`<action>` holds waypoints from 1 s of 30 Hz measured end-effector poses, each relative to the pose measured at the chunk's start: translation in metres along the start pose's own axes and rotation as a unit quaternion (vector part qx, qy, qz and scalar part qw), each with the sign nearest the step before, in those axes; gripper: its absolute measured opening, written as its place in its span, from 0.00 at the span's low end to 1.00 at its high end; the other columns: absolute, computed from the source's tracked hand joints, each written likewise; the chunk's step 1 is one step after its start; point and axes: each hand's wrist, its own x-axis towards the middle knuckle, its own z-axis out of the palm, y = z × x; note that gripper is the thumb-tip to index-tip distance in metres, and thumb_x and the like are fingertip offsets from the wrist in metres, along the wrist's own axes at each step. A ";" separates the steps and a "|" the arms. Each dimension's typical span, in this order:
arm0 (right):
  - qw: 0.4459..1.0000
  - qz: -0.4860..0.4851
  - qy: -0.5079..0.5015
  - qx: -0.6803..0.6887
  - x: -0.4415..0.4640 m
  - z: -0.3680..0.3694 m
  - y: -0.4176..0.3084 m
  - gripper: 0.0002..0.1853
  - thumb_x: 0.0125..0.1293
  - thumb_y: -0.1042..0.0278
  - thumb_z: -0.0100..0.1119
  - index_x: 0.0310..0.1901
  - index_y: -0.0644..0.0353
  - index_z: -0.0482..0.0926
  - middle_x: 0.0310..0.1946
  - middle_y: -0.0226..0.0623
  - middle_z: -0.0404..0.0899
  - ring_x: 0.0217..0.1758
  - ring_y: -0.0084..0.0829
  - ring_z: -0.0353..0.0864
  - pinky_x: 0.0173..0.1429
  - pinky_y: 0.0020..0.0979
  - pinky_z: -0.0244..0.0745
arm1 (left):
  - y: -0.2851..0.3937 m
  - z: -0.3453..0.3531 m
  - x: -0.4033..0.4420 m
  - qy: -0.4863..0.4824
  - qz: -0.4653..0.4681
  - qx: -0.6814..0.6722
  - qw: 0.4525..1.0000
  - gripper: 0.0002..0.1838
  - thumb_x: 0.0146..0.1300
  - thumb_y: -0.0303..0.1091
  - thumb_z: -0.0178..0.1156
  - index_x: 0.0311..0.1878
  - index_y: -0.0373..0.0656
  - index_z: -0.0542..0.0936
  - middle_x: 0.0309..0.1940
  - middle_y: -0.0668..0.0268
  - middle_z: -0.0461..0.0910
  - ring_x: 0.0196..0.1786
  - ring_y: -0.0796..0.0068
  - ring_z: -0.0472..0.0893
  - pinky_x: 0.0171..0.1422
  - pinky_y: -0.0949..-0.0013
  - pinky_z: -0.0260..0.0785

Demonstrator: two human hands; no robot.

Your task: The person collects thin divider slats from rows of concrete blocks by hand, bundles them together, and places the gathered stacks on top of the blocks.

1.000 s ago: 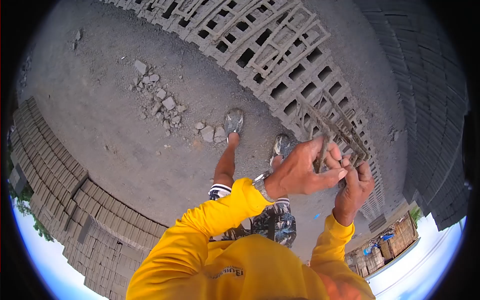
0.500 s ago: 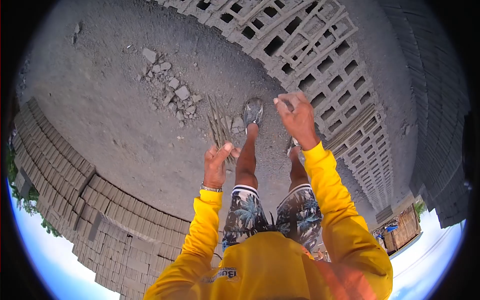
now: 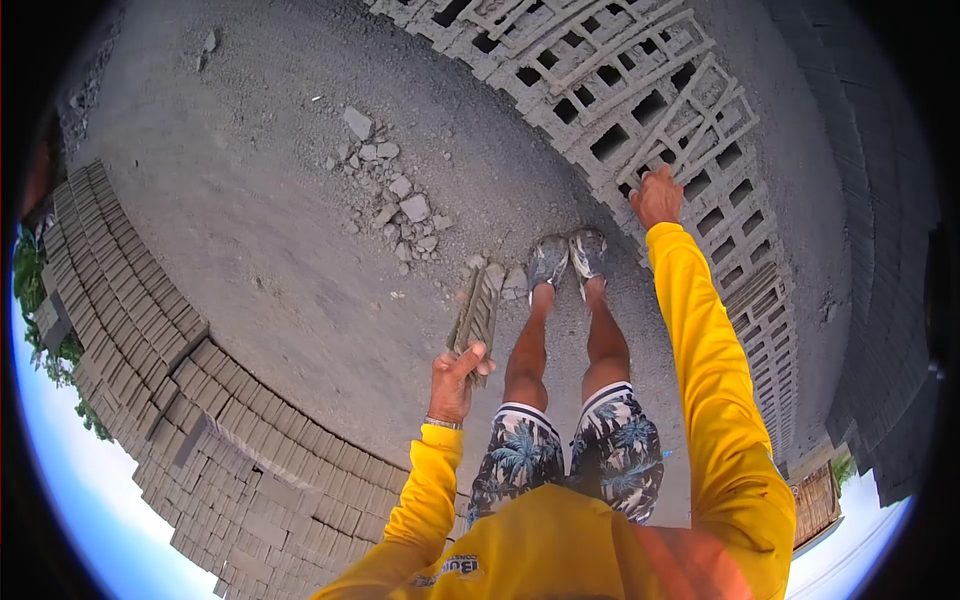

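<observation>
My left hand (image 3: 454, 384) is closed around a bundle of thin, slatted wooden frames (image 3: 476, 318), its thumb over the near end. The bundle points away from me, above the ground. My right hand (image 3: 657, 198) reaches forward to the row of hollow concrete blocks (image 3: 712, 190). Its fingers curl at the near end of a loose slatted frame (image 3: 690, 118) lying on top of the blocks. The fingertips are partly hidden, but they seem to grip the frame's end.
More slatted frames (image 3: 560, 40) lie farther along the blocks. Broken concrete pieces (image 3: 400, 200) are scattered on the dusty ground (image 3: 250, 220). A long stack of blocks (image 3: 270, 410) curves along the left, and another dark stack (image 3: 890, 200) stands at the right. My shoes (image 3: 568, 260) are side by side.
My right hand has moved forward and right from the air onto the frame on the blocks. My left hand keeps the bundle, now turned to show its slats. My feet have come together.
</observation>
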 end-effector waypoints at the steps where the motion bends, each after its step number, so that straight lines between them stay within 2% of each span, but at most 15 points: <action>1: 1.000 0.001 -0.004 0.002 0.000 -0.007 -0.001 0.20 0.58 0.57 0.70 0.47 0.63 0.84 0.53 0.47 0.74 0.56 0.47 0.79 0.60 0.52 0.70 | 0.004 0.003 0.000 -0.013 -0.002 -0.017 1.000 0.11 0.64 0.36 0.68 0.36 0.35 0.84 0.25 0.64 0.80 0.31 0.69 0.80 0.45 0.67 0.72; 6: 0.996 -0.081 0.028 0.013 -0.004 -0.060 0.004 0.17 0.57 0.58 0.69 0.44 0.61 0.85 0.50 0.45 0.75 0.53 0.45 0.81 0.56 0.49 0.72 | 0.036 0.003 -0.011 -0.036 0.013 -0.040 0.998 0.11 0.64 0.34 0.67 0.37 0.34 0.84 0.24 0.64 0.79 0.30 0.70 0.80 0.42 0.67 0.71; 8: 0.997 -0.075 -0.025 -0.009 -0.009 -0.068 0.009 0.20 0.57 0.60 0.68 0.47 0.65 0.83 0.53 0.49 0.75 0.54 0.49 0.81 0.56 0.49 0.73 | 0.042 0.002 -0.016 -0.042 0.011 -0.051 0.998 0.10 0.65 0.32 0.66 0.37 0.32 0.84 0.24 0.64 0.79 0.28 0.71 0.79 0.40 0.68 0.71; 10: 0.997 -0.048 -0.061 -0.021 -0.007 -0.061 0.019 0.22 0.56 0.62 0.68 0.50 0.66 0.82 0.56 0.51 0.76 0.55 0.50 0.81 0.57 0.48 0.74 | 0.053 0.010 -0.016 -0.052 0.020 -0.069 0.996 0.10 0.65 0.32 0.66 0.37 0.32 0.84 0.23 0.63 0.79 0.28 0.71 0.79 0.40 0.68 0.71; 13: 0.999 -0.024 -0.021 -0.021 -0.007 -0.024 0.019 0.23 0.56 0.61 0.68 0.51 0.65 0.82 0.57 0.51 0.77 0.55 0.49 0.81 0.58 0.47 0.74 | 0.073 0.022 -0.005 -0.066 0.034 -0.064 0.995 0.11 0.65 0.33 0.66 0.37 0.32 0.84 0.23 0.64 0.78 0.29 0.71 0.79 0.41 0.68 0.72; 14: 0.998 -0.001 -0.052 -0.020 -0.002 -0.015 0.017 0.26 0.57 0.61 0.66 0.59 0.59 0.79 0.58 0.50 0.78 0.57 0.47 0.81 0.59 0.49 0.72 | 0.079 0.025 0.000 -0.064 0.041 -0.060 0.995 0.11 0.65 0.33 0.67 0.37 0.32 0.84 0.23 0.64 0.78 0.29 0.71 0.79 0.41 0.68 0.72; 17: 0.995 0.074 -0.054 0.029 0.017 0.014 0.003 0.25 0.58 0.60 0.66 0.58 0.58 0.80 0.59 0.50 0.78 0.60 0.46 0.80 0.63 0.49 0.70 | 0.095 0.026 0.019 -0.054 0.041 -0.025 0.997 0.10 0.65 0.33 0.66 0.38 0.34 0.84 0.21 0.65 0.77 0.28 0.70 0.78 0.42 0.68 0.71; 19: 0.991 0.081 -0.103 0.039 0.021 0.008 -0.010 0.25 0.60 0.58 0.66 0.58 0.58 0.81 0.62 0.51 0.76 0.61 0.46 0.80 0.64 0.49 0.71 | 0.109 0.018 0.031 -0.039 0.035 -0.012 0.999 0.09 0.65 0.33 0.67 0.37 0.35 0.84 0.21 0.66 0.77 0.28 0.70 0.78 0.41 0.68 0.70; 22: 0.983 0.164 -0.063 0.050 0.027 0.016 -0.018 0.23 0.57 0.56 0.69 0.50 0.63 0.84 0.56 0.52 0.79 0.58 0.50 0.82 0.61 0.46 0.76 | 0.140 0.023 0.055 -0.051 0.029 -0.013 0.998 0.09 0.65 0.33 0.67 0.37 0.35 0.83 0.21 0.66 0.77 0.29 0.70 0.79 0.41 0.68 0.70; 25: 0.977 0.156 -0.144 0.017 0.036 -0.001 -0.022 0.23 0.58 0.56 0.68 0.51 0.63 0.84 0.57 0.53 0.78 0.59 0.51 0.81 0.63 0.45 0.76 | 0.169 0.015 0.054 -0.061 0.015 0.005 0.998 0.08 0.64 0.31 0.68 0.37 0.35 0.83 0.22 0.66 0.77 0.29 0.71 0.79 0.40 0.69 0.70; 28: 0.989 0.120 -0.092 -0.002 0.018 -0.025 -0.011 0.22 0.61 0.56 0.66 0.54 0.57 0.84 0.65 0.49 0.73 0.64 0.47 0.77 0.66 0.44 0.72 | 0.191 0.002 0.047 -0.081 -0.006 0.044 0.996 0.08 0.64 0.31 0.68 0.36 0.34 0.83 0.24 0.64 0.79 0.30 0.71 0.80 0.39 0.71 0.70; 30: 0.995 0.100 0.004 -0.022 0.000 -0.049 0.021 0.20 0.62 0.54 0.65 0.50 0.59 0.84 0.62 0.48 0.75 0.62 0.48 0.78 0.63 0.44 0.73 | 0.203 -0.009 0.041 -0.093 -0.021 0.065 0.993 0.09 0.63 0.31 0.69 0.35 0.33 0.83 0.24 0.63 0.80 0.31 0.71 0.82 0.40 0.71 0.71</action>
